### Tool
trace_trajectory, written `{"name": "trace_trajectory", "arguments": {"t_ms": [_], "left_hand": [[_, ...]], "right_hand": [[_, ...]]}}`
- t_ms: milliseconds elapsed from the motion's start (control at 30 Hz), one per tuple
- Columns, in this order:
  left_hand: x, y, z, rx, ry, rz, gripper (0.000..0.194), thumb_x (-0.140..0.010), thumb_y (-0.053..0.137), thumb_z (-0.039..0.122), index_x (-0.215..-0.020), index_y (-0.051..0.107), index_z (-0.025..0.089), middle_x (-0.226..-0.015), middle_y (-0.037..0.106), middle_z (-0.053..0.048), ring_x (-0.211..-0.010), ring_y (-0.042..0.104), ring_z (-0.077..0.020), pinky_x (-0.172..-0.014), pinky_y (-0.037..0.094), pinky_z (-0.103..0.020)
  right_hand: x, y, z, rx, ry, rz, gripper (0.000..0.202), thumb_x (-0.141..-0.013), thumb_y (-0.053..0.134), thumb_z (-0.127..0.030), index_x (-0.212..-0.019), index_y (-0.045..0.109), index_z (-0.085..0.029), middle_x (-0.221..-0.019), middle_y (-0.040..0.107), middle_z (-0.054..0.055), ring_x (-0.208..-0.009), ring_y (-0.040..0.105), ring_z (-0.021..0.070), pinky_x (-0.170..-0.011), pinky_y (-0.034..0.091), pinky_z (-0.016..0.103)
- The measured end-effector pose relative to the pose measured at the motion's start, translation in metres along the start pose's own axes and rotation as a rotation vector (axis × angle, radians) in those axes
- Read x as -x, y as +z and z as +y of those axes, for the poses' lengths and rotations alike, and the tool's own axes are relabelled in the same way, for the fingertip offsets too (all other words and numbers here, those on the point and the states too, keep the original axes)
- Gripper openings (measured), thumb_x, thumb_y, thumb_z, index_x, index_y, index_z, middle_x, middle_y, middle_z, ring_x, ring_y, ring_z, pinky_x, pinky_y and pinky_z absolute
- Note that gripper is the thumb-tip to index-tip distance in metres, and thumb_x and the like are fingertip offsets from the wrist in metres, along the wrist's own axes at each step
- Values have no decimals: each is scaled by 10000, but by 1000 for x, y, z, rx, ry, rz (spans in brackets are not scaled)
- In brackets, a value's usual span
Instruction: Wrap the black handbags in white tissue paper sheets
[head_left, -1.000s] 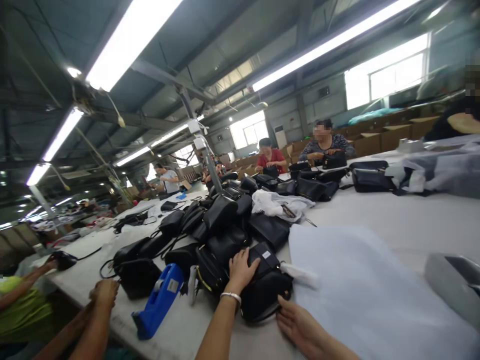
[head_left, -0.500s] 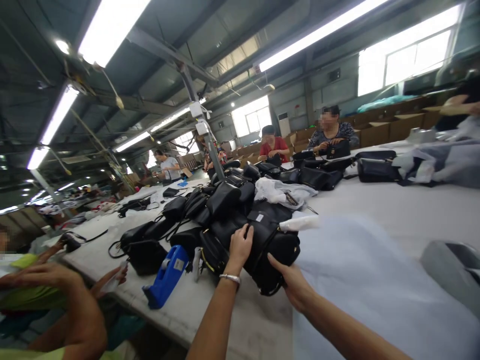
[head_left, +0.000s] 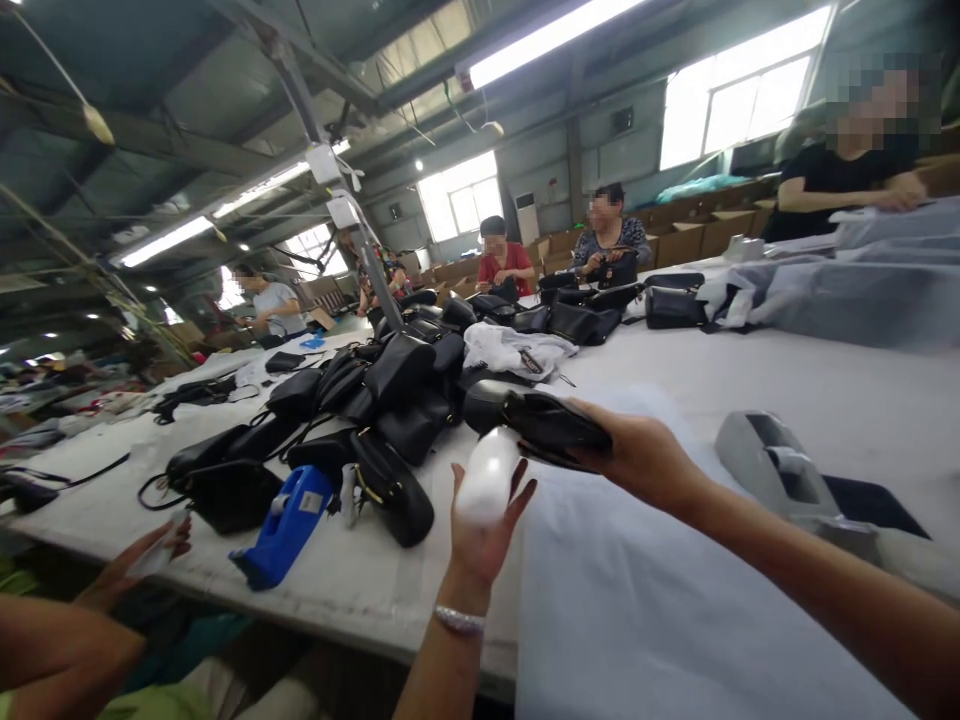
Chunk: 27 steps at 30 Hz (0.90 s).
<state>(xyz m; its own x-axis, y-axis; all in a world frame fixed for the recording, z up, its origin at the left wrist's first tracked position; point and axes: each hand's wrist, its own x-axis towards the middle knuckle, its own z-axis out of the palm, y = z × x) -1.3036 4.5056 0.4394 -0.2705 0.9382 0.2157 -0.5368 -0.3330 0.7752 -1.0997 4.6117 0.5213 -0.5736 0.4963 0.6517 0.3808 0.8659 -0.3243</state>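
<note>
My right hand [head_left: 630, 450] is closed on a black bag [head_left: 566, 425], which it has raised and tilted above the table. Below the bag, a blurred white-wrapped bundle [head_left: 489, 478] lies in front of the palm of my left hand [head_left: 480, 540]. The fingers of that hand are spread to either side of the bundle; whether it bears any weight, I cannot tell. Close on the left, a black bag with a gold zip [head_left: 394, 495] sits on the table beside a blue tape dispenser [head_left: 289, 525].
Many black bags [head_left: 405, 370] are heaped across the white table [head_left: 480, 610]. A white sheet [head_left: 615, 600] covers the near right, with a grey tape dispenser [head_left: 780, 470] beyond. A co-worker's hand [head_left: 146, 555] is at the left edge; other people work across the table.
The black bag has been lifted and turned, now in my right hand alone. My left hand has come off it and turned palm up by the white bundle. The view has swung right.
</note>
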Motion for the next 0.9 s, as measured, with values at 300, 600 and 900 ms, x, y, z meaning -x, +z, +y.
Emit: {"name": "trace_trajectory", "arguments": {"t_ms": [300,600,900], "left_hand": [[41,12,-27,22,-304,-72,746,-901,283,764,-1520,242,349,-1518,435,-62,-1336,477,-263,-862,581,-345],[38,-8,-8,35,-387,-123,692,-919,617,347,-1490,249,481,-1480,469,-59,-1045,680,-199,-478,454,-81],[-2,-21,3,-228,-441,-202,673,-891,632,377,-1491,329,396,-1530,409,-89,-1126,644,-307,-433,474,-121]], "right_hand": [[41,-28,21,301,-164,-82,648,-816,554,-120,-1444,473,-262,-1335,610,44,-1123,646,259,-916,540,349],[65,-29,44,328,-57,-176,660,-796,585,-96,-1430,485,-247,-1340,607,53,-1153,628,269,-920,547,359],[84,-10,62,398,-153,-95,680,-817,459,26,-1453,456,-214,-1449,498,41,-1306,507,246,-1062,482,425]]}}
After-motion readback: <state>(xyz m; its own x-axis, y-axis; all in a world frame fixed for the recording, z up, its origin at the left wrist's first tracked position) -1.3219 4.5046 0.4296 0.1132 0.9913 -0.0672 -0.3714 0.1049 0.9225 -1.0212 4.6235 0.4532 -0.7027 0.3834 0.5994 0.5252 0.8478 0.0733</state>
